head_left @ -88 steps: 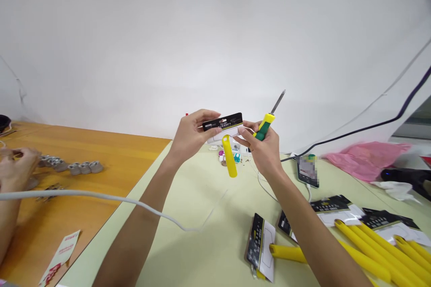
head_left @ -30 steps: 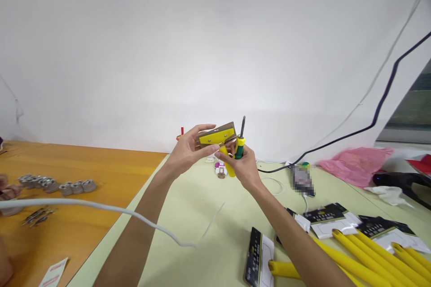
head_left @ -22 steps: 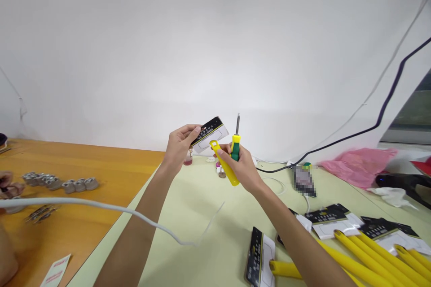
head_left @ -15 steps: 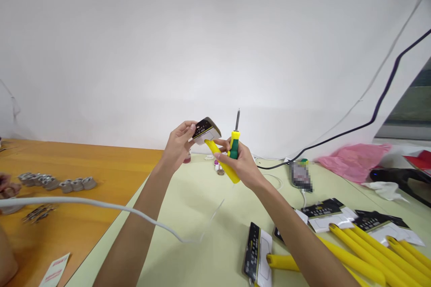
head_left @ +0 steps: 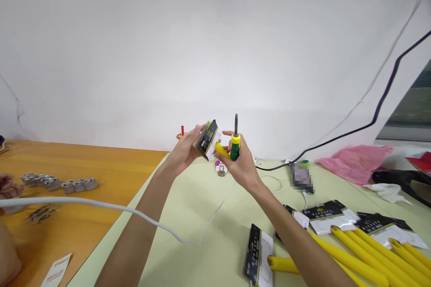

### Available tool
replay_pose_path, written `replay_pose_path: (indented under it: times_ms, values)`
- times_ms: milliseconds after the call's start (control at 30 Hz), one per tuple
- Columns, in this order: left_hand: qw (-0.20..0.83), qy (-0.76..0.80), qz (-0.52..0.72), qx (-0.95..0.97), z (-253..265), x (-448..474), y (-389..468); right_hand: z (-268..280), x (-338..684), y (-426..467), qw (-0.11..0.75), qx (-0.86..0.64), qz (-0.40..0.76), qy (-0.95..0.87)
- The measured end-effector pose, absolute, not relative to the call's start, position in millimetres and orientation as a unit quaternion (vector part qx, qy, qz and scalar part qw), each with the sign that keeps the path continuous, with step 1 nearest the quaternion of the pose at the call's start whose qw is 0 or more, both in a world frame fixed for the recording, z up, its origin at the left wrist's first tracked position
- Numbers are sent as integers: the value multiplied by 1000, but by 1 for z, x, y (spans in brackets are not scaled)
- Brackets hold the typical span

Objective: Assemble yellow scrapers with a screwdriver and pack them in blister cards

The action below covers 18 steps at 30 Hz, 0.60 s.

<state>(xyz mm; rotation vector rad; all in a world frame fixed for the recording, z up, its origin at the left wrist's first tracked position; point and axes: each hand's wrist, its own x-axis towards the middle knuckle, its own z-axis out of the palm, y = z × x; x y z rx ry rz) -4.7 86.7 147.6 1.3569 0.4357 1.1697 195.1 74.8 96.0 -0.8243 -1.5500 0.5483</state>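
Note:
Held up over the pale green table, a black-and-white packaging card (head_left: 209, 138) is gripped at its edge by my left hand (head_left: 184, 153), fingers closed behind it. A yellow tube (head_left: 222, 150) runs from the card's lower edge towards my right hand (head_left: 245, 165), its thumb against the tube. That same hand grips a screwdriver (head_left: 235, 149) with a green and yellow handle, its metal tip pointing up. My right palm hides the tube's other end.
More yellow tubes (head_left: 367, 255) with black-and-white cards (head_left: 328, 213) lie at the right front. Behind them are a pink bag (head_left: 353, 163) and a pixelated device (head_left: 301, 177). A white cable (head_left: 134, 213) crosses the left foreground. Grey metal parts (head_left: 79, 185) and another person's hand (head_left: 8, 186) are at left.
My left hand has turned the card, so its printed face now slants to the right. The yellow tube has swung and shows shorter. The screwdriver stays upright in my right hand.

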Motion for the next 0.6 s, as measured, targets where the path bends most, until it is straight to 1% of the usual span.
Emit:
replay_pose_path:
  times_ms: [133, 333, 500, 600]
  values:
    - [537, 212, 465, 671, 150, -5, 81, 90, 195, 80, 630, -361, 209, -655]
    - [423, 298, 455, 725, 157, 3, 67, 87, 194, 85, 638, -353, 201, -655]
    - [366, 283, 459, 758, 158, 6, 63, 89, 192, 83, 642, -360, 200, -647]
    - [361, 260, 455, 771, 157, 5, 63, 88, 192, 82, 648, -367, 203, -636]
